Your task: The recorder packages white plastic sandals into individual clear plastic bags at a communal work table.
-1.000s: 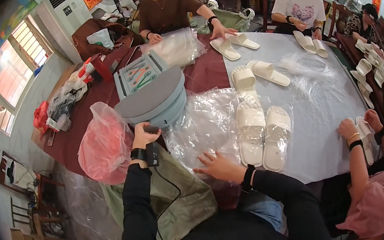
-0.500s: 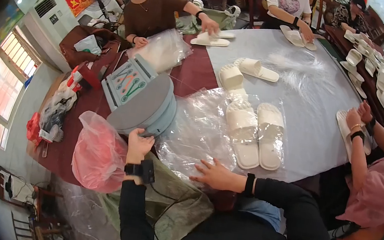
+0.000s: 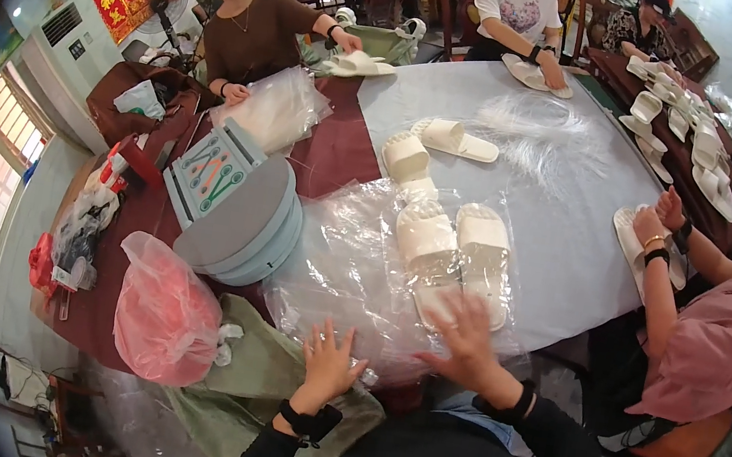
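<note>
A pair of cream slippers (image 3: 486,235) lies side by side inside a clear plastic bag, soles down, toes toward the far side. My right hand (image 3: 469,348), blurred by motion, has its fingers spread over the heel end of that bag. At the near edge of a spread of clear plastic bags (image 3: 325,246) is my left hand (image 3: 329,368), fingers apart and holding nothing. Whether either hand presses on the plastic I cannot tell. Just beyond the bagged pair lie two loose cream slippers (image 3: 458,140), one pointing away and one turned sideways.
Left of the bags stand a grey-blue rounded box (image 3: 242,223) and a pink plastic bag (image 3: 168,312). Co-workers handle slippers across the table (image 3: 571,204) and at its right side. More slippers (image 3: 707,144) cover a dark bench at far right. Clear strands (image 3: 535,131) lie on the tabletop.
My left hand has moved from beside the rounded box to the near edge of the bags. My right hand has shifted right and lifted toward the slippers' heels. The view has turned slightly.
</note>
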`<state>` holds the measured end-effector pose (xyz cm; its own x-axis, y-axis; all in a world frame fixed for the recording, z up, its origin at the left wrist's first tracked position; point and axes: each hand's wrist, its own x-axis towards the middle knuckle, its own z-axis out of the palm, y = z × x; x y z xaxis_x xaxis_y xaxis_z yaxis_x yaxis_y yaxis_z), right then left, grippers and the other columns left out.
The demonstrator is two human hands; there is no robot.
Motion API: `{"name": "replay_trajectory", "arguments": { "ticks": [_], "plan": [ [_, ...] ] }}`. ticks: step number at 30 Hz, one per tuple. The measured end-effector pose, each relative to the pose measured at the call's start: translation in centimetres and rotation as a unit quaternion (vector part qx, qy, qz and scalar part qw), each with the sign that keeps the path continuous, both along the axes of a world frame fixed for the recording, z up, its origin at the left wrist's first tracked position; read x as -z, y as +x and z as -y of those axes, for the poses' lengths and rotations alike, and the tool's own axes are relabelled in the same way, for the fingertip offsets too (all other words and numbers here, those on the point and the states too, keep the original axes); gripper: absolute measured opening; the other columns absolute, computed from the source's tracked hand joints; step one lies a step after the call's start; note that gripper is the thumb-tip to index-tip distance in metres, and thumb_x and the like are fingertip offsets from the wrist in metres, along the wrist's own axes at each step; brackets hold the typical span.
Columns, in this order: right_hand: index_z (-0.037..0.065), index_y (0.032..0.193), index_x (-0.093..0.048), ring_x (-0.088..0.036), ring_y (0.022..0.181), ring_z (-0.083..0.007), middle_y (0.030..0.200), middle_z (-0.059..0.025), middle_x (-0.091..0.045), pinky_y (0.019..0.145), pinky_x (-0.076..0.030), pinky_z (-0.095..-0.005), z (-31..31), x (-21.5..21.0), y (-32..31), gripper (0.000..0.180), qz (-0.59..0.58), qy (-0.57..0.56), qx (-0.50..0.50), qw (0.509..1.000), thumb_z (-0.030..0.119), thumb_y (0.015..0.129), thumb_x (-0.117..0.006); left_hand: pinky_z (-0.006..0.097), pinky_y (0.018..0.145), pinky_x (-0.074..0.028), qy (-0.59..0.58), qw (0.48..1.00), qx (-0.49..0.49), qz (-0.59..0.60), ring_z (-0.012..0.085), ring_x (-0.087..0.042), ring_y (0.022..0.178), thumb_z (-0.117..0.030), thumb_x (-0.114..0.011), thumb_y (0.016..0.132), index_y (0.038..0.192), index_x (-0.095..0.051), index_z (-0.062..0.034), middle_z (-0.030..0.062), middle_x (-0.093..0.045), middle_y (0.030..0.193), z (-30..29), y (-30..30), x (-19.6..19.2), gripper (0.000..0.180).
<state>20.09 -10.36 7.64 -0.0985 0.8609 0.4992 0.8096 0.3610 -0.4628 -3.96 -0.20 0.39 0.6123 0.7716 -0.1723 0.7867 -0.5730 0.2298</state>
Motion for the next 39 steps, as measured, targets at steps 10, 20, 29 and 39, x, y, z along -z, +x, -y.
{"name": "replay_trajectory", "arguments": {
  "ticks": [10,20,29,39],
  "plan": [
    [0.024,0.14,-0.035,-0.053,0.099,-0.0313,0.137,-0.0232,-0.036,0.08,-0.045,-0.039,3.1,6.3,6.8,0.084,0.241,-0.204,0.26,0.913,0.019,0.064,-0.072,0.057,0.102,-0.023,0.062,0.997,0.027,0.035,0.0482,-0.031,0.126,-0.044,-0.061,0.079,0.14,-0.033,-0.0155,0.027,-0.03,0.14,2.5,2.6,-0.9,0.073],
    [0.004,0.099,-0.062,-0.055,0.078,-0.0316,0.095,-0.013,-0.06,0.065,-0.049,-0.0385,-1.3,1.3,7.4,0.032,0.159,0.141,0.243,0.947,0.0,0.067,-0.056,0.058,0.103,-0.023,0.064,0.997,0.023,0.046,0.046,-0.029,0.128,-0.047,-0.056,0.084,0.14,-0.032,-0.0163,0.0267,-0.031,0.14,2.7,1.9,0.0,0.069],
    [0.001,0.092,-0.06,-0.054,0.073,-0.0272,0.081,-0.0118,-0.06,0.067,-0.045,-0.0351,-4.0,-8.3,5.0,0.024,-0.028,0.294,0.259,0.92,0.001,0.069,-0.056,0.057,0.1,-0.026,0.075,0.992,0.025,0.094,0.0456,-0.033,0.125,-0.045,-0.055,0.086,0.131,-0.046,-0.0107,0.027,-0.036,0.136,3.3,1.0,-1.2,0.057],
    [0.001,0.093,-0.059,-0.053,0.075,-0.0244,0.079,-0.0101,-0.059,0.066,-0.044,-0.0349,-7.0,-3.1,-1.3,0.021,-0.219,0.076,0.08,0.97,0.004,0.072,-0.056,0.049,0.107,-0.018,0.156,0.82,-0.388,0.392,0.0448,-0.024,0.129,-0.02,-0.049,0.089,0.135,-0.03,0.0061,0.0287,-0.024,0.142,4.3,-12.5,4.2,0.056]
  ]
}}
